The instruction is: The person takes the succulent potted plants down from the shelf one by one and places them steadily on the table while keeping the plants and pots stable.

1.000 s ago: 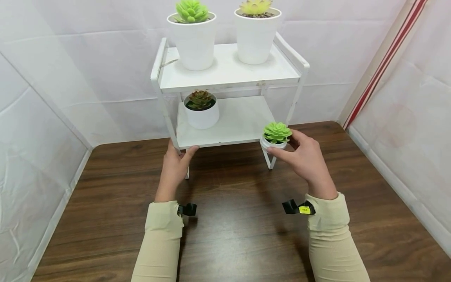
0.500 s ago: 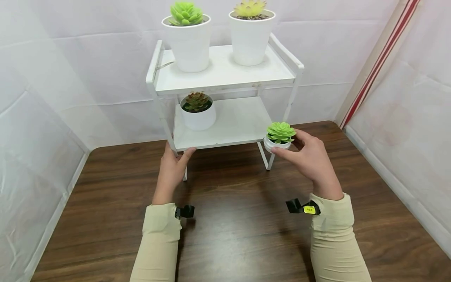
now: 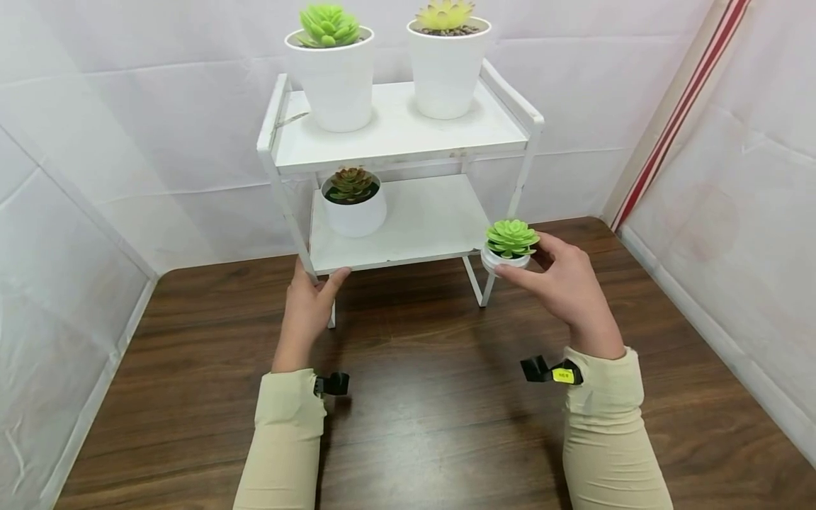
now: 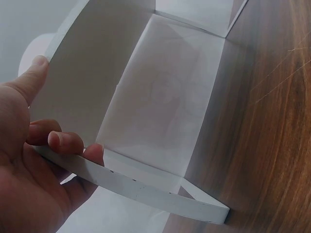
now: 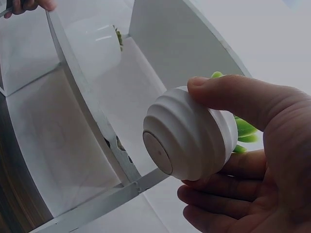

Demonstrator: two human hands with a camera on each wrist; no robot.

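My right hand holds a small potted succulent between thumb and fingers, in front of the lower shelf's right corner. In the right wrist view its ribbed white pot is tilted, with the round base showing. My left hand grips the white two-tier shelf at the lower left front corner. The left wrist view shows the thumb on the board's edge and fingers curled round the leg frame. A reddish-green succulent in a white pot stands on the lower tier's left side.
On the top tier stand two taller white pots, one with a green succulent, one with a yellow succulent. The shelf is on a dark wooden table. White sheeting hangs behind and at both sides.
The right hand has drawn the small succulent slightly right, away from the lower shelf's front corner. The left hand keeps its grip on the shelf. The head view has shifted a little.
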